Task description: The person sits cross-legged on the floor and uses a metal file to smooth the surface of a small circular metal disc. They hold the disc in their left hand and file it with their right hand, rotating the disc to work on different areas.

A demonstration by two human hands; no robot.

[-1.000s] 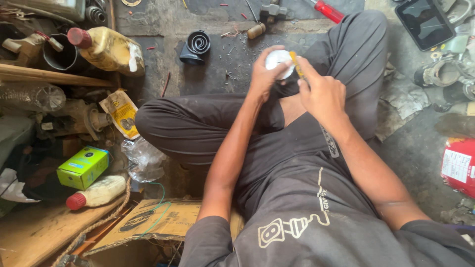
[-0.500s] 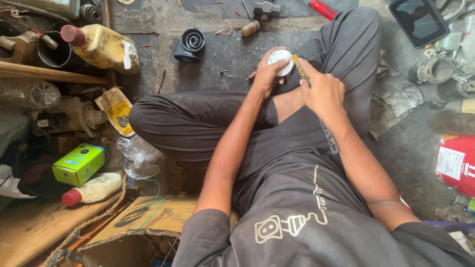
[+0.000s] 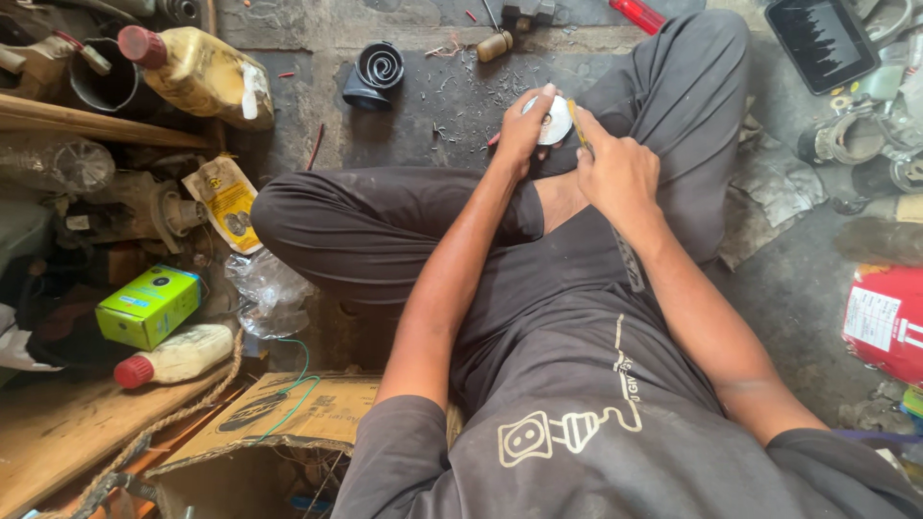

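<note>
I sit cross-legged on a concrete floor. My left hand (image 3: 524,130) grips a small round white and silver disc-shaped part (image 3: 556,120) above my folded legs. My right hand (image 3: 615,173) is closed around a thin tool with a yellow handle (image 3: 575,117), whose tip rests against the disc's right edge. Both hands meet just in front of my ankles. The disc's underside is hidden by my fingers.
A black coiled rubber part (image 3: 375,69) lies ahead on the floor. At the left are a yellow oil bottle with red cap (image 3: 197,69), a green box (image 3: 149,306), a white bottle (image 3: 178,354) and cardboard (image 3: 288,418). A dark tablet-like tray (image 3: 819,40) and red package (image 3: 885,322) sit right.
The view has shifted slightly, so my hands and the disc sit a little higher in the frame. My grip on the disc and tool stays the same.
</note>
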